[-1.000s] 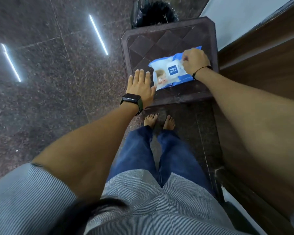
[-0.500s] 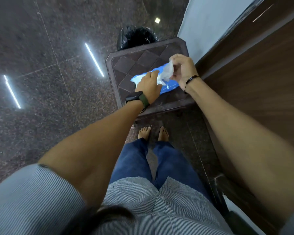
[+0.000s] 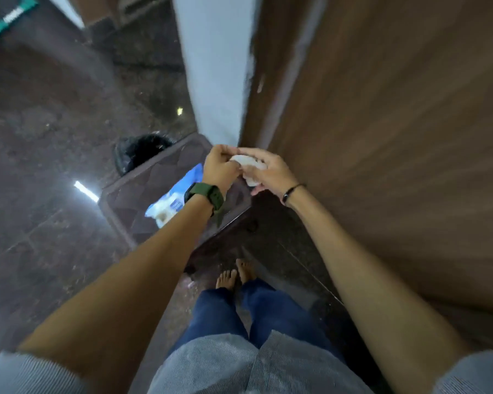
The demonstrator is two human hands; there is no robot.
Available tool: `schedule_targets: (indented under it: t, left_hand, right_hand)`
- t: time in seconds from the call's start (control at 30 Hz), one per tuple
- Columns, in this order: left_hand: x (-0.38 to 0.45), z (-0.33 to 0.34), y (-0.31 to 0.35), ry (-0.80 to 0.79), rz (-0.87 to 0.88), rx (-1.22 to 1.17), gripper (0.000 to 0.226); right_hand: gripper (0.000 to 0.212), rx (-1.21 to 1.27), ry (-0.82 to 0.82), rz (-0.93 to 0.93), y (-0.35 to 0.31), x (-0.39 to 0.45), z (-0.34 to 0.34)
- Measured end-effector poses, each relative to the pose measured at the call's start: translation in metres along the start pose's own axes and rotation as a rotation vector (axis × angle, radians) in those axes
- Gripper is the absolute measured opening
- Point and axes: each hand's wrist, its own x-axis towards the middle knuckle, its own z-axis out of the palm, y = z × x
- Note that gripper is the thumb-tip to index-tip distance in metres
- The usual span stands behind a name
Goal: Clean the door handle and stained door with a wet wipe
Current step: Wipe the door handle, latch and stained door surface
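Striped grey sleeves, blue jeans, green watch, black wrist cord.

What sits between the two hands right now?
In the head view, a crumpled white wet wipe is held between the left hand and right hand; both grip it.

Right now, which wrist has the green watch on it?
The left hand's wrist carries the green watch; the right hand's wrist has only a thin black bracelet.

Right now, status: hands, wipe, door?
Left hand and right hand both pinching the white wet wipe above the stool. Wipes pack on stool. Wooden door untouched, handle not in view. Nothing in the way.
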Motion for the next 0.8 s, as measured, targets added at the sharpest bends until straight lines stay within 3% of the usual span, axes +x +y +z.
schedule_targets:
  t: [0.1, 0.2, 0.33, 0.5, 0.67, 0.8]
  left_hand:
    - [-0.007, 0.063, 0.031, -0.18, -0.046, -0.116, 0.026]
    - [-0.023, 0.131, 0.057, -0.418, 0.007, -0.049, 0.029]
    - [-0.074, 0.216, 0.09, -0.685, 0.197, 0.049, 0.023]
    - [-0.166, 0.304, 0.109, -0.881, 0.433, 0.19, 0.015]
    - [-0.267, 0.366, 0.105, -1.051, 0.678, 0.251, 0.014]
    - [-0.333, 0.398, 0.1, -1.086, 1.055, 0.214, 0.019]
  right_hand:
    - [0.01, 0.017, 0.395, 0.01, -0.003, -0.028, -0.058]
    - [0.012, 0.069, 0.654, 0.011, -0.007, -0.068, -0.116]
    - [0.01, 0.145, 0.992, -0.065, -0.016, -0.137, -0.178]
    - [0.02, 0.203, 1.383, -0.199, -0.009, -0.239, -0.228]
    - [0.028, -0.107, 1.782, -0.192, 0.014, -0.335, -0.255]
    - [0.016, -0.193, 1.992, -0.215, 0.025, -0.402, -0.274]
